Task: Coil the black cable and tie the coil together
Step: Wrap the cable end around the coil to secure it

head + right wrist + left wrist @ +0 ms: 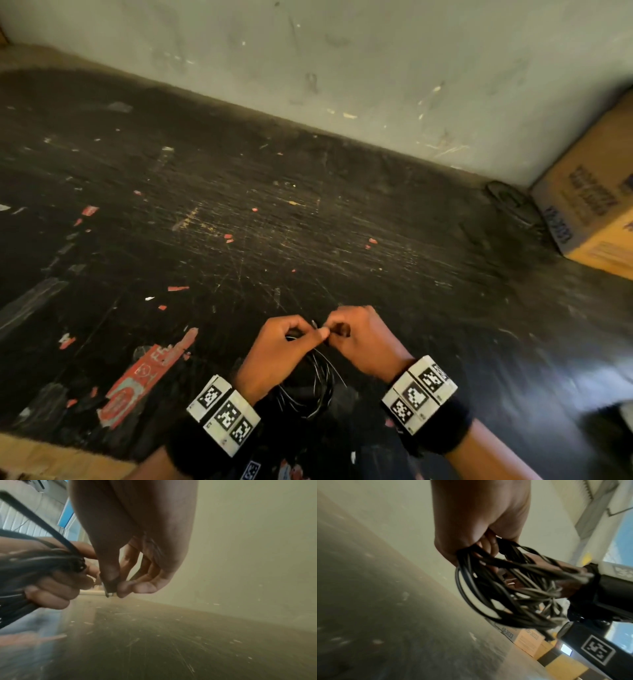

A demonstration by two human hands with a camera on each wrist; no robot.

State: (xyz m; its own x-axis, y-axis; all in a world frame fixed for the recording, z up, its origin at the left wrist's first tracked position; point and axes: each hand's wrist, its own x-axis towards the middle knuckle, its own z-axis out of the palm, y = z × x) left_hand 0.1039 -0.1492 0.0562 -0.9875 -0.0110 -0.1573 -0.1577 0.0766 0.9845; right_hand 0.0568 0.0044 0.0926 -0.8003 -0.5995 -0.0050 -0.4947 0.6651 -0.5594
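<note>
Scratched black tabletop (pixel 239 222), littered with red and white scraps of torn sticker, is stretching back to a scuffed pale wall (pixel 376 68). At the far right a cardboard box (pixel 592 209) is sitting on the surface against that wall.

Close to the near edge, the two hands are meeting above the table. The left hand (pixel 277 353) is gripping the coiled black cable (pixel 308 387), its fingers (pixel 51 588) curling round the gathered top of the bundle while the loops are hanging down between the two wrists; the left wrist view is showing many dark strands (pixel 496 588) bunching out of the fist. The right hand (pixel 363 339) is pinching a small thin piece (pixel 107 592) between thumb and forefinger tip, just beside the left hand's fingertips; whether that piece is the cable's end or a separate tie, I cannot tell. Both wrists are wearing black bands (pixel 442 428) carrying white blocks with black square markers (pixel 226 414).
</note>
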